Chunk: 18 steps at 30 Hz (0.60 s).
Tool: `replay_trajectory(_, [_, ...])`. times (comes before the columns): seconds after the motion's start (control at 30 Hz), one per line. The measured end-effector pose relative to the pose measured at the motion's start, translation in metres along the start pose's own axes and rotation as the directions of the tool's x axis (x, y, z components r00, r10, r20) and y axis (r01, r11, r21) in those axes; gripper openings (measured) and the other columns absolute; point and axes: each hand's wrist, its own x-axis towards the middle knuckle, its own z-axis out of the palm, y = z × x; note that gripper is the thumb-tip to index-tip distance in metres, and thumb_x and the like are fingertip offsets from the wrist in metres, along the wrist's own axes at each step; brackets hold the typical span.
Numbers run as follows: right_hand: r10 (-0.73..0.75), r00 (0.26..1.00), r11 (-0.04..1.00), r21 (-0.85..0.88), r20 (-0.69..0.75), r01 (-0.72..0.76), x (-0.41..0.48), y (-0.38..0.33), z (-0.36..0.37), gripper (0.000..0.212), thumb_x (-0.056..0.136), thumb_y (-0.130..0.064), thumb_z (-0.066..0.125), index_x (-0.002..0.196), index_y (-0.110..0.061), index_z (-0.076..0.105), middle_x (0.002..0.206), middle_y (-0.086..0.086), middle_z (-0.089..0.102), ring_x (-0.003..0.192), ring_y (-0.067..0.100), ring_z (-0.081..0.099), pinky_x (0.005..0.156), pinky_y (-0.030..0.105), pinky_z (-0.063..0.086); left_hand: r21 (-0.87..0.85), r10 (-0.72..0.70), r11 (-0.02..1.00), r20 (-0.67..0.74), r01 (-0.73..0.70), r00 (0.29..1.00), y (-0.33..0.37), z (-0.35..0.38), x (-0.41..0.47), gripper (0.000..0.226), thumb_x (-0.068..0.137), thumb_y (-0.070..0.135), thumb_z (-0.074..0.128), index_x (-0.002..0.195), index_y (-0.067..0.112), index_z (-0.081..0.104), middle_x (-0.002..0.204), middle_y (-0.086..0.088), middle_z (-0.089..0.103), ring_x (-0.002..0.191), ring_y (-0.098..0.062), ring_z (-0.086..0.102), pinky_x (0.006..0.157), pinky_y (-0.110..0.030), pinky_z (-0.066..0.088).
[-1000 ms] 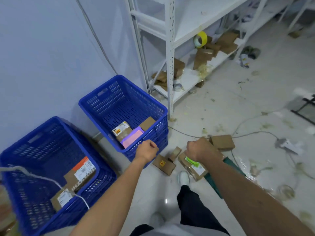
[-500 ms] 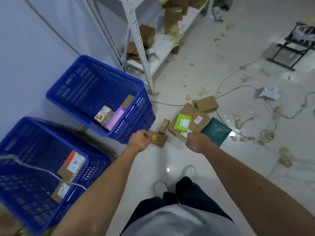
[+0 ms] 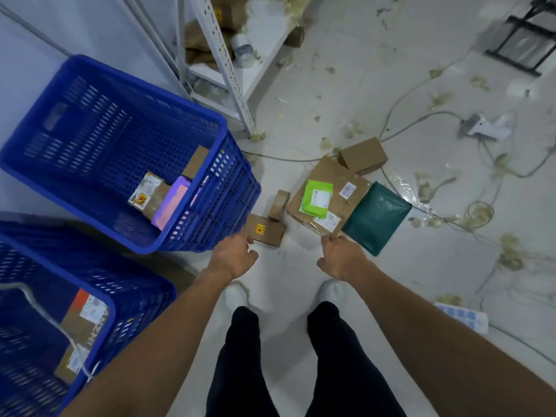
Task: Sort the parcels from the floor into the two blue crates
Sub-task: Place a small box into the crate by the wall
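Two blue crates stand at the left. The far crate [image 3: 120,76] holds a labelled brown box, a pink parcel and another brown box. The near crate [image 3: 99,296] holds labelled brown boxes. On the floor lie a small box with a yellow sticker [image 3: 267,234], a narrow small box [image 3: 279,203], a large flat brown parcel with a green label [image 3: 328,188], a brown box [image 3: 362,156] and a dark green mail bag [image 3: 376,216]. My left hand [image 3: 233,255] is loosely open at the sticker box's near corner. My right hand [image 3: 343,257] touches the flat parcel's near corner, holding nothing.
A white metal shelf [image 3: 222,55] with cardboard boxes stands behind the far crate. Cables, a white adapter [image 3: 484,127], a power strip [image 3: 463,319] and scraps of packing litter the floor at right. A black stand [image 3: 523,40] is far right. My white shoes [image 3: 236,296] are just below my hands.
The view has tilted down toward the floor. Both hands have come down to the near edges of the floor parcels, and their fists have loosened. No parcel has moved.
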Motion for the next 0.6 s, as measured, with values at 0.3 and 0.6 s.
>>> replay_trajectory(0.3, [-0.035, 0.998, 0.996, -0.075, 0.043, 0.038, 0.134, -0.032, 0.093, 0.052, 0.091, -0.043, 0.055, 0.130, -0.011, 0.042, 0.132, 0.011, 0.046, 0.124, 0.029, 0.045, 0.095, 0.040, 0.044, 0.035, 0.024, 0.999, 0.083, -0.027, 0.996, -0.092, 0.080, 0.114, 0.046, 0.092, 0.028, 0.062, 0.135, 0.018, 0.049, 0.135, -0.007, 0.055, 0.121, -0.025, 0.053, 0.096, -0.037, 0.046])
replay_trajectory(0.6, [-0.197, 0.978, 0.945, -0.253, 0.076, 0.210, 0.312, -0.043, 0.206, 0.076, 0.088, -0.056, 0.055, 0.150, -0.022, 0.029, 0.145, 0.005, 0.037, 0.130, 0.026, 0.041, 0.102, 0.038, 0.038, 0.084, 0.078, 0.993, 0.084, -0.085, 0.993, -0.163, 0.195, 0.251, 0.049, 0.096, 0.031, 0.057, 0.142, 0.020, 0.043, 0.141, -0.008, 0.048, 0.124, -0.027, 0.051, 0.094, -0.036, 0.044])
